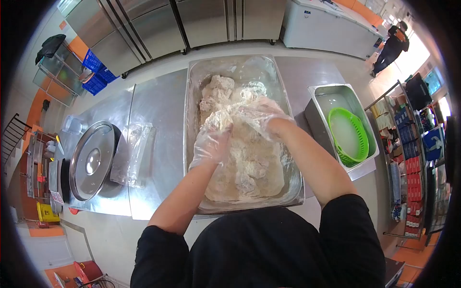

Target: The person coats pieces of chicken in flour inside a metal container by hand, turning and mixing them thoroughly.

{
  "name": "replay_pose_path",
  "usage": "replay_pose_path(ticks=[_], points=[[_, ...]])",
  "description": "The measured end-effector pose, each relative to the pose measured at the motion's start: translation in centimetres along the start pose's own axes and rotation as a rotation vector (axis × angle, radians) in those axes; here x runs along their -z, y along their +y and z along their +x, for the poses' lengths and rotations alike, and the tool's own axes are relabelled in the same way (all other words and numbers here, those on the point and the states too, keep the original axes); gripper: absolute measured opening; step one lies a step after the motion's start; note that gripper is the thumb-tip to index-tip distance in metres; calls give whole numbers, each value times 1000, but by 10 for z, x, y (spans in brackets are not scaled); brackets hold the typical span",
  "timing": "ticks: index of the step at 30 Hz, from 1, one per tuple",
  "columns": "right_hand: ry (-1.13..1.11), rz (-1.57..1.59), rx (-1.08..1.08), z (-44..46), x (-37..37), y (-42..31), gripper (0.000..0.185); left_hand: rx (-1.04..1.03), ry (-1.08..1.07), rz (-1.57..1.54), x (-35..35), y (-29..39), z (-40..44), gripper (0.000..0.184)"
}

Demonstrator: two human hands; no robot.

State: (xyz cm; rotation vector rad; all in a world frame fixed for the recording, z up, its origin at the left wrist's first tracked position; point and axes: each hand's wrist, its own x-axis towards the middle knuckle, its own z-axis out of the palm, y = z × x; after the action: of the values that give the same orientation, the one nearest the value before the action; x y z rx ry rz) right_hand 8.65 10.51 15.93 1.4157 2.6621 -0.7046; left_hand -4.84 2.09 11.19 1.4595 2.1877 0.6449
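A large metal tray stands on the steel table, with pale flour spread inside. Both my hands wear clear plastic gloves and meet over its middle. My left hand is closed around a floured piece at its fingertips. Close beside it, my right hand has its fingers bent over floured food, though flour and glove blur what they grip. Floured pieces lie at the tray's upper left, and more pieces lie in the lower middle.
Right of the tray, a deep metal pan holds a green basket. On the left are a round metal lid and a clear plastic bag. A person is far off at the upper right.
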Motion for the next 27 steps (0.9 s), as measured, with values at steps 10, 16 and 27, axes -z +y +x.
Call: replay_pose_path(ticks=[10, 16, 27], points=[[257, 286, 249, 51, -90, 34, 37, -148, -220, 33, -20, 7, -24, 36], [85, -238, 74, 24, -68, 15, 27, -644, -36, 204, -52, -30, -24, 29], [-178, -498, 124, 34, -72, 53, 47, -267, -398, -1378, -104, -45, -17, 26]])
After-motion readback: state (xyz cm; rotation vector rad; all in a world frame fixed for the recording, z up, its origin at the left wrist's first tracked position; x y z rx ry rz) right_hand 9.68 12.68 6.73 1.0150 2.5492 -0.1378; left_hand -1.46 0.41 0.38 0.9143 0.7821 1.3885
